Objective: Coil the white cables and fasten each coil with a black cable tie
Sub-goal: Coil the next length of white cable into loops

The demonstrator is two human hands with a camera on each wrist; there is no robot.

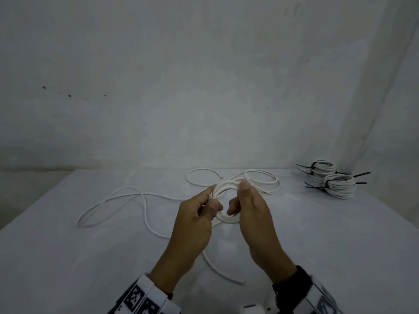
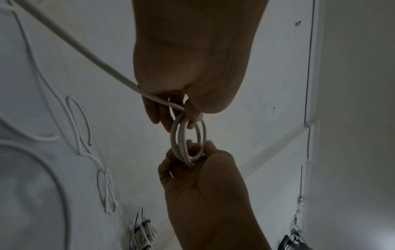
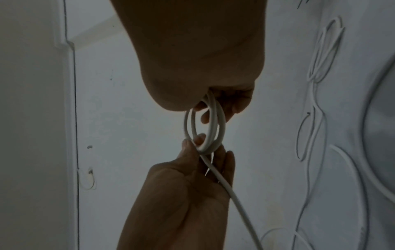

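Observation:
Above the white table [image 1: 68, 245] both hands hold a small white cable coil [image 1: 226, 219] of a few loops. My left hand [image 1: 209, 199] pinches its left side, with the cut cable end sticking up by the thumb. My right hand [image 1: 238, 198] grips the right side, thumb on top and fingers curled through the ring. In the left wrist view the left hand [image 2: 188, 113] holds the coil [image 2: 178, 140] from above and the right hand [image 2: 198, 152] from below. The right wrist view shows the coil [image 3: 210, 125] between the right hand [image 3: 211, 104] and the left hand [image 3: 200, 143]. The uncoiled tail [image 1: 217, 268] trails toward me.
Loose white cables lie on the table: one long one [image 1: 113, 200] to the left, others [image 1: 260, 180] behind the hands. Two finished coils fastened with black cable ties [image 1: 328, 180] are stacked at the back right near the wall corner.

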